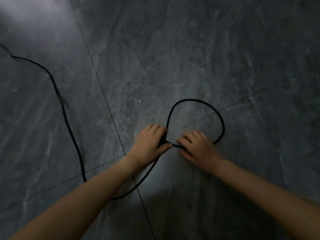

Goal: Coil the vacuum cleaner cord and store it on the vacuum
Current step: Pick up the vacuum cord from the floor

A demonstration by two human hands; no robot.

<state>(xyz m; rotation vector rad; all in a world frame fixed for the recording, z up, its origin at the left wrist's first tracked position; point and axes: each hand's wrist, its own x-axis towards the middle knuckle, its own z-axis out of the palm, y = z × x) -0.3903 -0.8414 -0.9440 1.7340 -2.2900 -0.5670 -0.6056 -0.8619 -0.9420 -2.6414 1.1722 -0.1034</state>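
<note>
A black vacuum cleaner cord (204, 102) forms one round loop on the dark floor just beyond my hands. My left hand (150, 141) is closed around the cord where the loop's ends meet. My right hand (197, 146) rests on the cord beside it, fingers curled over the strand. From my left hand the cord runs back under my left forearm, then trails away to the far left. The vacuum cleaner is not in view.
The floor is dark grey stone tile (190, 49) with thin grout lines. The loose cord's trailing length (57, 90) snakes over the left tiles toward the top left corner. The picture is dim and slightly blurred.
</note>
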